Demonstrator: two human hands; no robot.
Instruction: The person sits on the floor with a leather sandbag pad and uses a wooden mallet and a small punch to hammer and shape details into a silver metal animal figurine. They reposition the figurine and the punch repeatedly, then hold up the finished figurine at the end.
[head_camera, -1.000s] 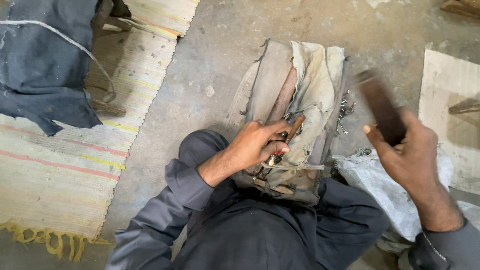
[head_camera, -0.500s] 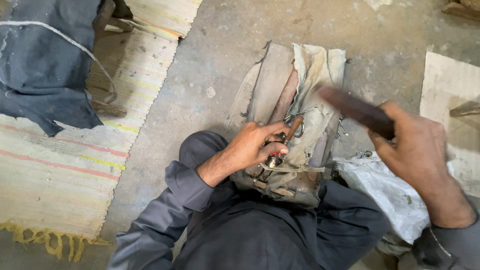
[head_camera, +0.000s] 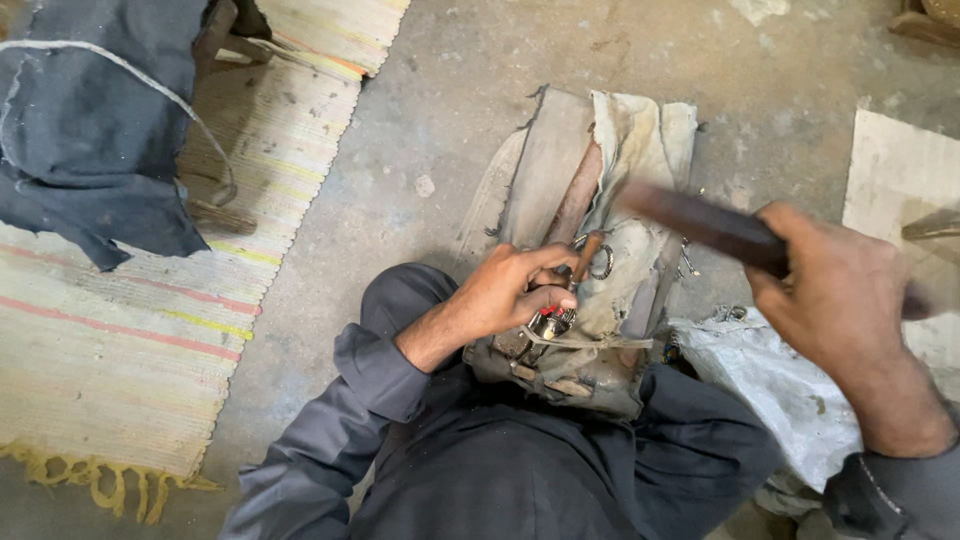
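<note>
My left hand (head_camera: 510, 290) pinches a thin punch tool (head_camera: 583, 256) upright against a small metal ring (head_camera: 600, 262) on a cloth-wrapped work block (head_camera: 630, 150) between my knees. A small metal part with red (head_camera: 552, 320) sits just under the fingers. My right hand (head_camera: 835, 300) grips a dark mallet (head_camera: 700, 222), blurred with motion, its head hanging above the cloth to the right of the punch. Both arms wear dark grey sleeves.
A striped woven mat (head_camera: 130, 330) covers the floor at left, with a dark cloth (head_camera: 90, 130) and a white cord on it. A white sack (head_camera: 770, 380) lies by my right knee. A pale board (head_camera: 900, 180) is at right on the concrete floor (head_camera: 450, 90).
My right hand has swung the mallet down and leftward from a raised position toward the punch. My left hand has stayed in place on the block.
</note>
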